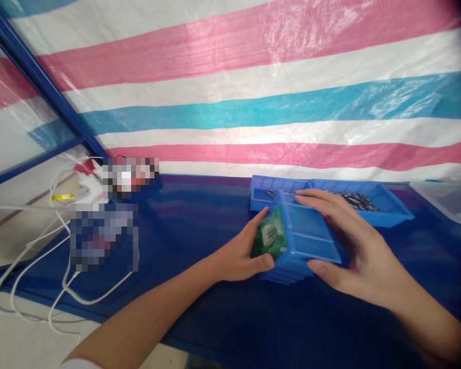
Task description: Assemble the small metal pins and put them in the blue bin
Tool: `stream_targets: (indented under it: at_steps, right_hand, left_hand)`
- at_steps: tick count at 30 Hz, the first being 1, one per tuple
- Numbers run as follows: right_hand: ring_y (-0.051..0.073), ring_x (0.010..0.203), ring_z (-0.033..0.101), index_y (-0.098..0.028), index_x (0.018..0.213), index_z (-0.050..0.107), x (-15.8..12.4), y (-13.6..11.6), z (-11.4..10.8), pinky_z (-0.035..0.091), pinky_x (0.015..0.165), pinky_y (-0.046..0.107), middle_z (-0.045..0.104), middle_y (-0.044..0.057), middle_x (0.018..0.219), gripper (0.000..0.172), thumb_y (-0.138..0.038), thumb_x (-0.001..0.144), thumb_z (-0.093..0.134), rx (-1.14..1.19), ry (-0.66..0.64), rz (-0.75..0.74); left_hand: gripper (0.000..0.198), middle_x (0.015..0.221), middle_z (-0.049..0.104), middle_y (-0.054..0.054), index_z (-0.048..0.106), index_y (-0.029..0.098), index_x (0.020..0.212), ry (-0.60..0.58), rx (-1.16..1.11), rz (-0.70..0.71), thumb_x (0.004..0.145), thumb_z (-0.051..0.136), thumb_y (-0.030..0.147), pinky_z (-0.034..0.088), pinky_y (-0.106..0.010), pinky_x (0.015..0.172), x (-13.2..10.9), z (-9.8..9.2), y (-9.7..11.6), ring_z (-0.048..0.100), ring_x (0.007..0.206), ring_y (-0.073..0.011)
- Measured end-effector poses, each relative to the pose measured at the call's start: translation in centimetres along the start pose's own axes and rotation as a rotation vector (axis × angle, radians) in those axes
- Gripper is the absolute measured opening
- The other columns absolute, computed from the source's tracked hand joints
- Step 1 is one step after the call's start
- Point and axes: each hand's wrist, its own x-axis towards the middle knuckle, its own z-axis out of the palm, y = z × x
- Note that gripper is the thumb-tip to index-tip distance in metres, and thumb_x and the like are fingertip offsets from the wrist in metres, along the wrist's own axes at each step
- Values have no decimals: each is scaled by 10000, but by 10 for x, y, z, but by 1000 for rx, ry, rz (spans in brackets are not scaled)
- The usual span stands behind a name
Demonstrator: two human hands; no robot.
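Note:
A blue plastic bin (311, 230) is tilted on its side above the dark blue table, its open end facing left. Green bagged material with a pale label (271, 233) shows at that end. Fingers of my left hand (240, 253) are wrapped round the bin's left end, against the green material. From the right, my right hand (353, 246) grips the bin, thumb at the lower edge and fingers over the top. Behind it stand two blue bins; the right one (395, 207) holds many small dark metal pieces, and a few lie in the left one (259, 195).
White cables (96, 300) and white plugs (90, 187) lie at the left, beside blurred-out items. A blue metal frame (42, 89) rises there. Striped sheeting (215, 113) hangs behind the table (200, 210). A clear container (445, 202) is at the far right.

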Motion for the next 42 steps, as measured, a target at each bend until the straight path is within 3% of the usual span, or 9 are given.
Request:
stream_targets:
  at_steps: [5,11,18,26,29,31,34,37,42]
  right_hand:
    - [358,1351,316,-249,1385,322,1,2,18,295,1086,538,316,145,1459,803,-424,696,697,-100,27,-71]
    - [384,1319,352,-241,1364,341,1,-4,20,343,1048,546,326,159,1410,796,-410,674,701,-181,29,-43]
    - [380,1280,398,-268,1317,405,-1,-5,8,409,1001,516,353,137,1361,742,-409,652,703,-254,-4,-107]
    - [382,1301,385,-274,1315,347,0,-4,0,434,998,507,322,138,1415,801,-382,614,720,-284,-45,-93]
    - [377,1302,393,-241,1314,318,2,-5,0,409,1015,516,347,169,1409,834,-365,598,727,-270,-20,-111]
    - [375,1302,395,-236,1306,320,3,-6,-1,392,1025,523,351,177,1412,819,-366,605,722,-277,-20,-122]
    - [372,1306,395,-259,1296,347,2,-6,-3,389,1028,522,337,153,1435,765,-369,629,706,-317,-37,-118]
    - [349,1299,409,-259,1287,372,1,-7,-7,416,1016,483,321,139,1450,721,-339,647,694,-356,-54,-120]
    - [347,1289,407,-234,1271,408,1,-6,-16,422,1008,475,338,159,1434,684,-362,665,697,-424,-31,-171]
  left_hand:
    - [911,1537,218,-169,-132,201,1486,126,-58,-1,888,422,608,222,-470,1150,3,4,-5,275,1402,-279]
    - [1096,1488,314,-192,-270,227,1439,206,-108,-20,822,550,612,344,-487,1086,2,4,-4,401,1333,-292]
    - [1165,1513,240,-200,-225,270,1451,228,-187,19,758,669,552,363,-480,1068,0,4,-1,425,1311,-303]
    - [1088,1496,252,-206,-232,291,1438,302,-115,55,820,658,396,403,-470,1032,1,3,-10,474,1268,-279]
    - [982,1484,288,-185,-86,258,1479,327,50,92,823,641,340,393,-458,1048,1,0,-7,411,1319,-275]
    - [776,1476,321,-160,195,231,1465,325,228,118,821,623,299,345,-457,1089,1,-2,-3,360,1354,-274]
    - [402,1500,306,-121,579,204,1207,293,476,99,811,605,266,294,-464,1121,0,-3,4,298,1386,-291]
    - [282,1509,295,-107,666,197,1074,302,600,77,808,588,252,281,-487,1124,0,-2,9,264,1400,-300]
    - [296,1484,326,-132,675,191,1097,318,673,9,861,535,303,278,-477,1124,0,4,11,268,1397,-287]
